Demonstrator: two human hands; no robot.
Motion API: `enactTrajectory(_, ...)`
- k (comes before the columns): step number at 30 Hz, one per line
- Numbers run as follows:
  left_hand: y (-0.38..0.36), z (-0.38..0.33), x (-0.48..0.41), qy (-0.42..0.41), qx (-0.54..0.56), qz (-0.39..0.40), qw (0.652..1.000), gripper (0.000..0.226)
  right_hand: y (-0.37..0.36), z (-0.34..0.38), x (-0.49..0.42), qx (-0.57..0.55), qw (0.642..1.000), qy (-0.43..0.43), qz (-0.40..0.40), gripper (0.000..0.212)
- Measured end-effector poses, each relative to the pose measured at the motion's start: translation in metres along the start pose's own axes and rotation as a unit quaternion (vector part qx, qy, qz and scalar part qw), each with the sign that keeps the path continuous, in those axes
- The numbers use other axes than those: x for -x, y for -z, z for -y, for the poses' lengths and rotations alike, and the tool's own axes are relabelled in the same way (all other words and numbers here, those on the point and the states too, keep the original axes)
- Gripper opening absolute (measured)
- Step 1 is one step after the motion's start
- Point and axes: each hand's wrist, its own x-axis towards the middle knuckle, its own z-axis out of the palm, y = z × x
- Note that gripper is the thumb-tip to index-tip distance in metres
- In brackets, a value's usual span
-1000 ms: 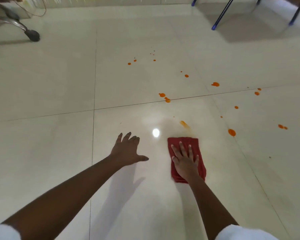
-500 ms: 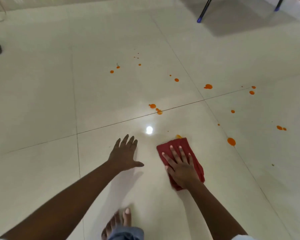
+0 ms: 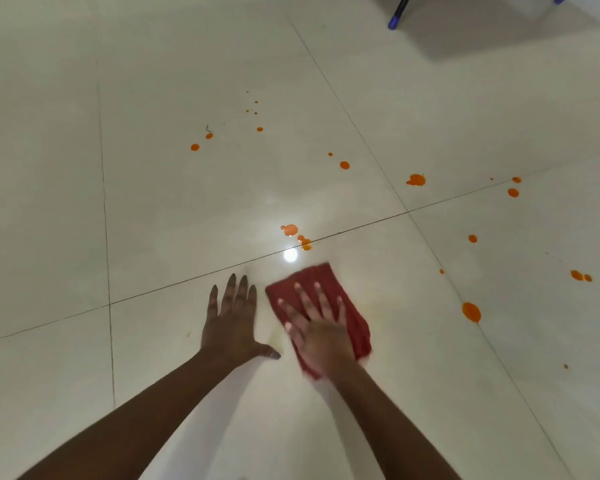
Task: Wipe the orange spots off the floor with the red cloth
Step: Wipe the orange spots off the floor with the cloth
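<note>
Red fabric cloth (image 3: 314, 277), just short of orange liquid spots (image 3: 290, 229) on glossy cream floor tiles (image 3: 160, 209), is being pressed flat under the right hand (image 3: 321, 329), fingers straight; left hand (image 3: 231, 323) is being rested open alongside; even forward pressure is being advised.

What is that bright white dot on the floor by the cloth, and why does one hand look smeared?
In the head view the white dot is likely a light's reflection on the glossy floor; the right hand and red cloth are motion-blurred, while the left hand looks sharp.
</note>
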Motion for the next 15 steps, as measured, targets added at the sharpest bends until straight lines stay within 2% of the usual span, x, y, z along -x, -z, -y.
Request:
enactTrajectory(1,0.002,0.002,-0.003,-0.004,-0.009,0.001,1.000,0.130,0.009,-0.008,-0.027,-0.002,1.000,0.022,-0.013,0.048)
enactTrajectory(2,0.003,0.005,-0.007,-0.010,-0.025,0.001,1.000,0.128,0.015,-0.020,-0.050,-0.013,1.000,0.010,-0.006,0.047)
enactTrajectory(5,0.010,0.006,-0.014,-0.023,-0.052,0.010,0.998,0.128,0.025,-0.049,-0.071,-0.040,0.993,-0.104,-0.034,0.046)
enactTrajectory(7,0.010,0.002,-0.013,-0.019,-0.050,0.013,0.998,0.127,0.018,-0.043,-0.050,-0.054,0.981,-0.172,-0.070,0.055)
enactTrajectory(9,0.009,0.004,-0.013,-0.019,-0.048,0.011,0.999,0.125,0.010,-0.005,-0.032,-0.049,0.984,-0.148,-0.080,0.055)
enactTrajectory(12,0.005,0.007,-0.014,-0.019,-0.034,-0.001,0.999,0.124,0.006,0.023,-0.069,-0.031,0.998,0.017,-0.052,0.045)
enactTrajectory(13,0.004,0.009,-0.014,-0.012,-0.028,-0.004,1.000,0.124,0.015,0.018,-0.097,-0.034,0.998,0.030,-0.051,0.046)
enactTrajectory(15,0.003,0.011,-0.012,-0.008,-0.016,0.000,1.000,0.124,0.035,-0.013,-0.141,-0.020,0.997,-0.043,-0.067,0.046)
